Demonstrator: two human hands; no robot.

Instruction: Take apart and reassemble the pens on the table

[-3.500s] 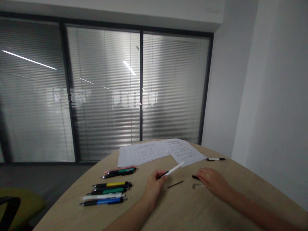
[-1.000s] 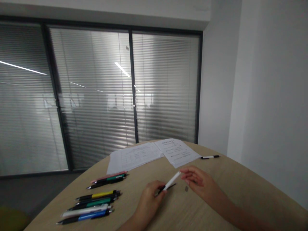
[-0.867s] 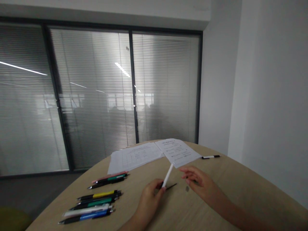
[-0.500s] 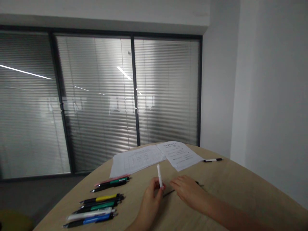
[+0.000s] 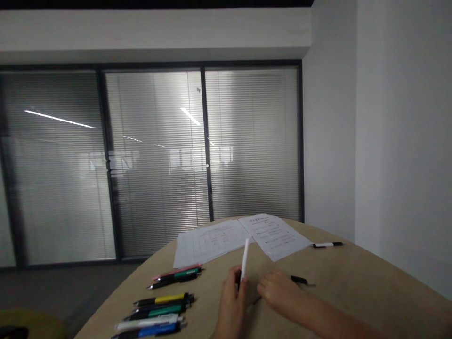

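Wooden table (image 5: pixel 356 296), left hand (image 5: pixel 231 303) upright — fingers (image 5: pixel 233 274) pinching white barrel (image 5: pixel 245 256), right hand (image 5: pixel 277 289) palm down — grip unclear

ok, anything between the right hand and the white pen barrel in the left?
Nothing visible blocks the gap from the right hand to the white pen barrel; the left hand covers its lower end. A thin dark rod shows low between the hands.

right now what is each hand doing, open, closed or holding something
Left hand: closed, holding the white pen barrel.
Right hand: at the thin dark rod; whether it grips it cannot be told.
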